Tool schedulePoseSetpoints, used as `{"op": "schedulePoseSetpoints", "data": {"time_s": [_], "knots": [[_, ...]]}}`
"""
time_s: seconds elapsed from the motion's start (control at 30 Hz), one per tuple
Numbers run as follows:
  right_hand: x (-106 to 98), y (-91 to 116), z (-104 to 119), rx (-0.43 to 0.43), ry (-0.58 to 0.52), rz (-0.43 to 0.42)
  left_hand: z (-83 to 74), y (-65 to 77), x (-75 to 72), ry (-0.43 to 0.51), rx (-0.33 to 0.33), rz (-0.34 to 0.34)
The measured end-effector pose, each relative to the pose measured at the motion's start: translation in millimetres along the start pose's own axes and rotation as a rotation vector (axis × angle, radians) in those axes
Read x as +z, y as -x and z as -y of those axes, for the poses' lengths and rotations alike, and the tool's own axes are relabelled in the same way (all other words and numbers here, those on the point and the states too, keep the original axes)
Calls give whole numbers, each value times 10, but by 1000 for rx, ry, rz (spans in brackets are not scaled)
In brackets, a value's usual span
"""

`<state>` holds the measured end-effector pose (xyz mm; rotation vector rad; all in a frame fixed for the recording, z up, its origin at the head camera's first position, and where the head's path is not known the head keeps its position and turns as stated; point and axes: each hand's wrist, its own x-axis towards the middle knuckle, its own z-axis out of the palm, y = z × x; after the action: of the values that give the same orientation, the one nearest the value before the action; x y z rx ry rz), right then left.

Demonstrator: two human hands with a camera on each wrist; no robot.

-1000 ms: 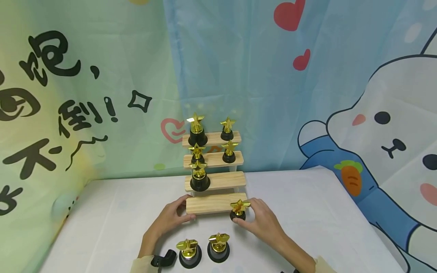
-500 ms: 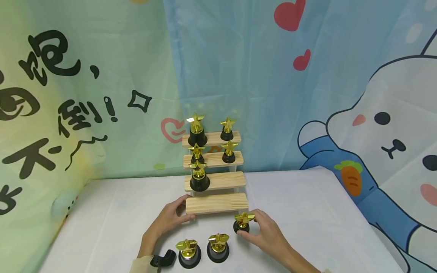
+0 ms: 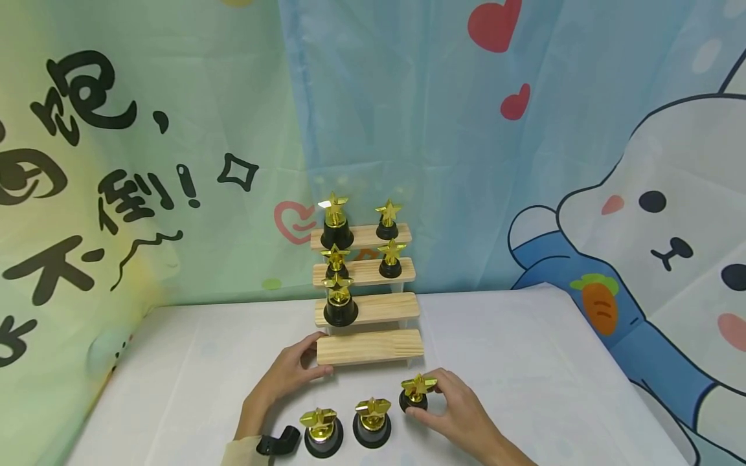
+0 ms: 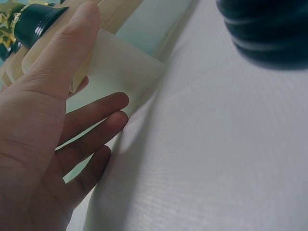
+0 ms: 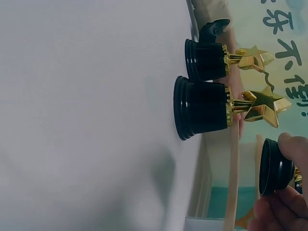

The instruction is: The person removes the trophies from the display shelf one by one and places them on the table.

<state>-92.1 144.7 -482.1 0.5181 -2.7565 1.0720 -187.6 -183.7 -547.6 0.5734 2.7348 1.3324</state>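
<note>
My right hand [image 3: 460, 408] pinches a small gold star trophy [image 3: 417, 387] by its black base, with the thumb in front. In the right wrist view that trophy's base [image 5: 275, 168] hangs above the white tabletop. My left hand [image 3: 293, 369] holds the left end of the lowest step of a tiered wooden stand [image 3: 370, 348], thumb at the front edge and index finger behind. Its other fingers [image 4: 96, 113] hang loose beside the stand's pale side panel. Two larger star trophies, the left one [image 3: 322, 432] and the right one [image 3: 372, 422], stand upright between my hands.
Several star trophies stand on the upper three steps, including one at the left of the third step [image 3: 340, 303]. A patterned cloth backdrop [image 3: 373, 116] hangs close behind the stand. White cloth [image 3: 536, 375] covers the table.
My right hand has drawn the small trophy from the right end of the lowest step toward the front, now right of the two larger trophies. My left hand has stayed on the stand.
</note>
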Motion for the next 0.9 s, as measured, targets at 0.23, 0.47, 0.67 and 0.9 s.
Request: {"op": "schedulePoseSetpoints", "data": {"time_s": [0.23, 0.47, 0.67, 0.9], "knots": [[10, 23, -44, -2, -44, 22, -1, 5, -8, 2, 6, 5], [46, 23, -134, -22, -46, -3, -6, 1, -4, -1, 10, 2], [75, 32, -188, -34, -42, -21, 3, -1, -2, -17, 21, -4], [100, 32, -192, -5, -48, -9, -13, 10, -10, -16, 19, -1]]}}
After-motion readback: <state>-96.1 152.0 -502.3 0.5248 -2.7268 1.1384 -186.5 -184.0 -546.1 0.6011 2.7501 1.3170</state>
